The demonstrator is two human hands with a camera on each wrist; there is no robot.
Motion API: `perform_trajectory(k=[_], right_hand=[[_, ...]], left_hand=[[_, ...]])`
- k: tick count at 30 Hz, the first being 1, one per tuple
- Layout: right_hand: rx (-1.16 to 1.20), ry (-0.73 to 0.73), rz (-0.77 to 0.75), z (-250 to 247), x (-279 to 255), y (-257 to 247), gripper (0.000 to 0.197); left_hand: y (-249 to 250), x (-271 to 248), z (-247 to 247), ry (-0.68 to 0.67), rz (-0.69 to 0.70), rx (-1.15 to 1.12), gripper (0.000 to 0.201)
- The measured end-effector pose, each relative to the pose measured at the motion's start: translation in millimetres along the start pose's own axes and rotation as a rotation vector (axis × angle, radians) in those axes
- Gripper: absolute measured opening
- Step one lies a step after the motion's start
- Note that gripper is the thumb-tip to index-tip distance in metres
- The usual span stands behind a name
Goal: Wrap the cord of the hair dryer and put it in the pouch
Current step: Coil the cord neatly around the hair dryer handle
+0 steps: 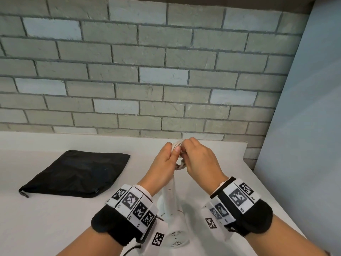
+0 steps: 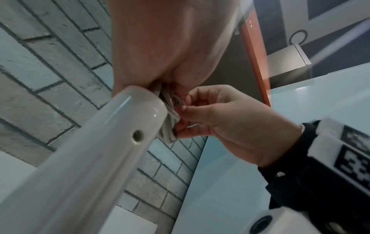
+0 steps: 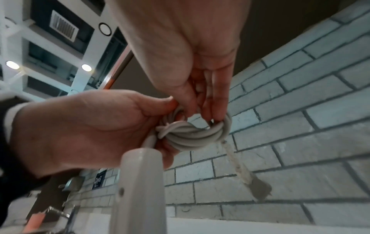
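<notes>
The white hair dryer [image 1: 175,228] is held up over the counter, round body low between my wrists and handle [image 2: 90,150] pointing up toward my fingers. Its grey cord [image 3: 196,134] is wound into a small coil at the end of the handle. My left hand [image 1: 174,150] grips the coil, thumb on top. My right hand [image 1: 184,150] pinches the strands of the coil from the other side with curled fingers [image 3: 212,101]. A blurred loose end [image 3: 240,166] hangs below the coil. The black pouch [image 1: 77,172] lies flat on the counter to the left, apart from both hands.
The pale counter [image 1: 46,218] runs to a grey brick wall [image 1: 147,71] behind. A light panel [image 1: 304,126] stands along the right side. The counter's right edge lies close to my right wrist.
</notes>
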State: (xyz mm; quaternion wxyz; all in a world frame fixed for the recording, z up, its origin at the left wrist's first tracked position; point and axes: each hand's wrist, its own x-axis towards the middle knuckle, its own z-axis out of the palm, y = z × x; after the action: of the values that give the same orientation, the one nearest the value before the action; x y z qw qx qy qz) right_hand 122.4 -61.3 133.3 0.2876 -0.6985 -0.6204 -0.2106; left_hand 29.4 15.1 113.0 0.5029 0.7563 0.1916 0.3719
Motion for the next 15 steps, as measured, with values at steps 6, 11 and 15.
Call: perform_trajectory(k=[6, 11, 15], right_hand=[[0.644, -0.207, 0.293, -19, 2, 2, 0.015], [1.042, -0.337, 0.513, -33, 8, 11, 0.022], [1.140, -0.284, 0.653, -29, 6, 19, 0.018]], left_hand=[[-4, -1, 0, 0.010, 0.073, 0.084, 0.029], [-1, -3, 5, 0.052, 0.148, 0.199, 0.029], [-4, -3, 8, 0.070, 0.218, 0.305, 0.026]])
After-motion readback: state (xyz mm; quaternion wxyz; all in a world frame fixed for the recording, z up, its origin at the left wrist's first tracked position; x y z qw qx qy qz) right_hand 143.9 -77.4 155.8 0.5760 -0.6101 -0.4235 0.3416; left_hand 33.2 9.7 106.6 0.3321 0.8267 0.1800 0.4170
